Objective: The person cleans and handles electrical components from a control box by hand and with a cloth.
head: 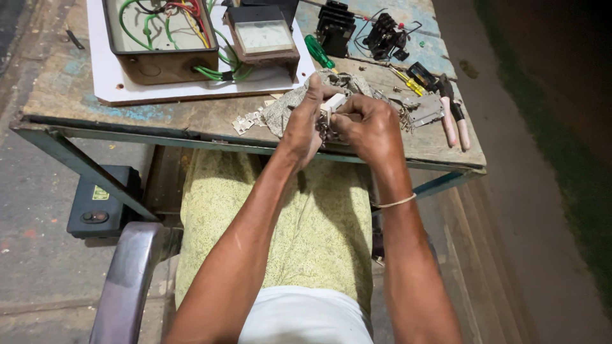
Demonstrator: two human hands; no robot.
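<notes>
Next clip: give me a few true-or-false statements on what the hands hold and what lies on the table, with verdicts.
1. Both hands meet on a small white part. True.
2. The left hand holds the pliers. False: they lie on the table, right of the hands.
3. A green-handled screwdriver lies beyond the hands. True.
4. The open box holds no wires. False: green and red wires fill it.
5. The right hand rests in the lap. False: it is raised at the table edge.
</notes>
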